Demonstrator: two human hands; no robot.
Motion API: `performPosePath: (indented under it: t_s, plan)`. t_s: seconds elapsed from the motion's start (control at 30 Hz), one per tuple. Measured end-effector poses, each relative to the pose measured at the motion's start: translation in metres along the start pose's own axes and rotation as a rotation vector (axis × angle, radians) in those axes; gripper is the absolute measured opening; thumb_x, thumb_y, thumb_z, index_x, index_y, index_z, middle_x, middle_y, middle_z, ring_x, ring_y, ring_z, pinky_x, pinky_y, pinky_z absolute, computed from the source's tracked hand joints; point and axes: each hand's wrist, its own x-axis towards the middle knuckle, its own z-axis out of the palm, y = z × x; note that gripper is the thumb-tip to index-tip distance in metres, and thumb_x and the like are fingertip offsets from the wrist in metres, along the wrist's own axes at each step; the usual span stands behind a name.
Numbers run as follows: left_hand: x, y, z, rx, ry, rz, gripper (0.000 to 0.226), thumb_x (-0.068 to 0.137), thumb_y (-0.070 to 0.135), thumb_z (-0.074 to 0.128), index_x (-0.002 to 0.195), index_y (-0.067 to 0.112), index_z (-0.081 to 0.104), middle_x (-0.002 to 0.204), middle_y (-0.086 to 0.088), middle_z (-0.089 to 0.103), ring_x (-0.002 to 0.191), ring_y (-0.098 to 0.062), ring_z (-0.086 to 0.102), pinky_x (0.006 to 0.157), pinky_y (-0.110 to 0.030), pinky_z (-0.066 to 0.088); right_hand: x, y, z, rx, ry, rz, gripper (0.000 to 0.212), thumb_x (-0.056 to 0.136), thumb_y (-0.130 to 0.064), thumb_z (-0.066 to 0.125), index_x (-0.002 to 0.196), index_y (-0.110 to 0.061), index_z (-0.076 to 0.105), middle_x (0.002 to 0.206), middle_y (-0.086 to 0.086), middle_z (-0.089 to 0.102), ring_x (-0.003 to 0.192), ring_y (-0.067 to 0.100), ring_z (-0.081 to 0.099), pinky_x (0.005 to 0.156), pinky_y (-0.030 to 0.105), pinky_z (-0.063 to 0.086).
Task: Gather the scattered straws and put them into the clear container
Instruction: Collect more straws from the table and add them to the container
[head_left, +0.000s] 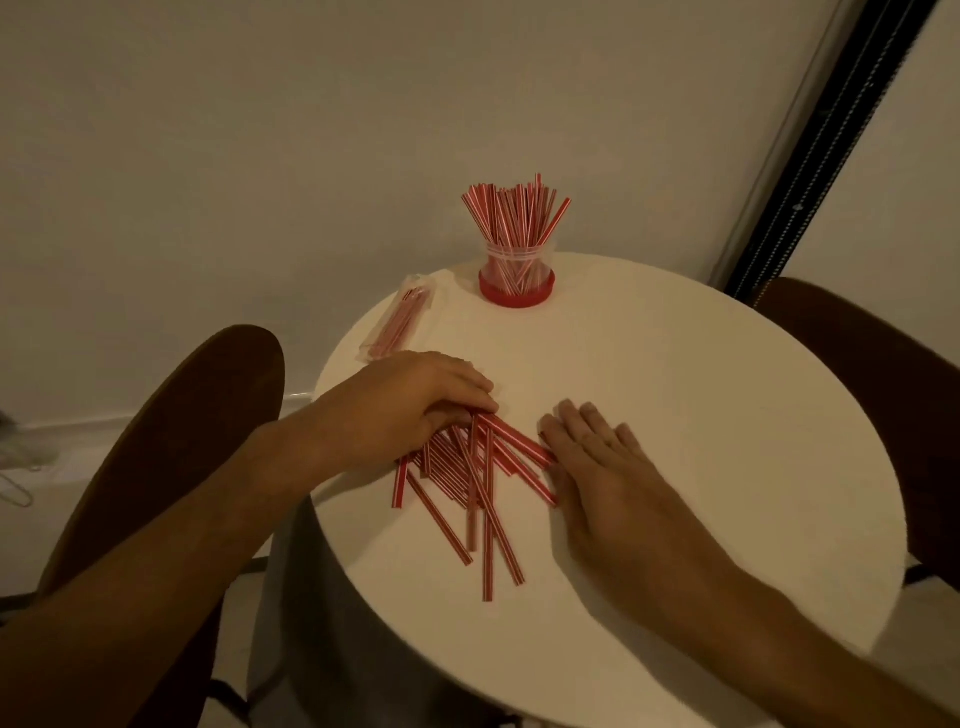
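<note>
A pile of several red-and-white striped straws (470, 486) lies on the round white table (701, 415), near its front left. My left hand (410, 402) rests on the pile's far left end, fingers curled over the straw tips. My right hand (597, 462) lies flat on the table, fingers together, its edge pressed against the pile's right side. At the table's far edge stands the clear container (516, 275) with a red base, holding several upright straws that fan out above its rim.
A clear plastic packet of straws (397, 322) lies on the table's far left edge. A dark brown chair back (171, 441) stands left of the table and another chair (872, 374) at the right. A pale wall is behind.
</note>
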Motion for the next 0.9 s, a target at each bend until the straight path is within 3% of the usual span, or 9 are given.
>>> performPosePath:
  t_s: [0.2,0.37,0.43,0.5,0.53,0.6,0.67,0.73,0.9]
  plan:
    - [0.009,0.015,0.004,0.042,0.052,0.020,0.031,0.095,0.025,0.057,0.125,0.031,0.064,0.134,0.009,0.060,0.126,-0.008,0.049,0.099,-0.018,0.029,0.023,0.014,-0.016,0.094,-0.049,-0.091,0.051,0.106,-0.035,0.024,0.155,-0.025,0.016,0.164,-0.004,0.011,0.149,0.008,0.000,0.121,0.029,0.000]
    - [-0.001,0.013,-0.003,-0.101,0.098,-0.071,0.037,0.099,0.020,0.047,0.134,0.025,0.056,0.135,0.007,0.056,0.123,-0.006,0.050,0.102,-0.021,0.040,-0.008,0.012,-0.040,0.201,0.010,0.026,0.061,0.097,-0.053,0.016,0.154,-0.031,0.015,0.162,-0.011,0.013,0.146,-0.001,0.004,0.116,0.019,0.001]
    - [-0.007,0.010,-0.003,-0.112,0.065,-0.096,0.039,0.099,0.013,0.048,0.136,0.025,0.055,0.135,0.008,0.054,0.123,-0.005,0.049,0.100,-0.016,0.040,-0.034,0.009,-0.043,0.157,0.050,0.105,0.064,0.094,-0.056,0.018,0.152,-0.029,0.028,0.157,-0.009,0.031,0.143,0.007,0.025,0.114,0.025,0.019]
    - [-0.010,0.009,-0.005,-0.084,0.031,-0.104,0.044,0.097,0.006,0.050,0.138,0.024,0.052,0.138,0.007,0.052,0.125,-0.007,0.047,0.099,-0.012,0.037,-0.055,0.006,-0.046,-0.003,0.136,0.101,0.057,0.092,-0.047,0.034,0.134,-0.017,0.057,0.129,0.005,0.063,0.114,0.025,0.056,0.089,0.038,0.046]
    - [-0.011,0.008,-0.005,-0.067,0.017,-0.108,0.048,0.095,0.002,0.052,0.139,0.023,0.052,0.139,0.006,0.051,0.127,-0.008,0.047,0.100,-0.013,0.038,-0.061,0.006,-0.046,-0.057,0.188,0.099,0.050,0.088,-0.041,0.044,0.122,-0.011,0.066,0.111,0.010,0.069,0.095,0.027,0.060,0.074,0.036,0.048]
    - [-0.009,0.009,-0.008,-0.039,-0.005,-0.119,0.056,0.090,-0.005,0.057,0.139,0.021,0.051,0.141,0.003,0.051,0.129,-0.011,0.046,0.107,-0.024,0.041,-0.066,0.010,-0.043,-0.057,0.240,0.131,0.040,0.082,-0.032,0.054,0.105,-0.005,0.073,0.089,0.011,0.068,0.075,0.025,0.057,0.060,0.029,0.040]
    - [-0.006,0.010,-0.008,0.002,-0.019,-0.116,0.056,0.089,-0.005,0.059,0.138,0.020,0.052,0.141,0.002,0.052,0.130,-0.013,0.047,0.110,-0.030,0.040,-0.064,0.012,-0.041,-0.021,0.227,0.149,0.035,0.083,-0.028,0.054,0.099,-0.005,0.075,0.081,0.008,0.066,0.066,0.022,0.056,0.056,0.025,0.039]
    - [-0.002,0.010,-0.007,0.041,-0.005,-0.105,0.049,0.092,-0.001,0.057,0.136,0.021,0.055,0.140,0.002,0.054,0.129,-0.013,0.047,0.109,-0.026,0.036,-0.058,0.014,-0.038,-0.004,0.242,0.139,0.022,0.087,-0.019,0.061,0.096,-0.006,0.075,0.077,0.005,0.064,0.061,0.020,0.056,0.051,0.025,0.042]
    - [0.005,0.015,-0.002,0.028,0.047,-0.115,0.040,0.095,0.004,0.055,0.128,0.025,0.063,0.136,0.004,0.059,0.127,-0.014,0.051,0.109,-0.036,0.041,-0.028,0.018,-0.035,0.036,0.286,0.128,0.012,0.089,-0.003,0.066,0.096,-0.006,0.075,0.078,0.006,0.062,0.068,0.025,0.056,0.056,0.040,0.050]
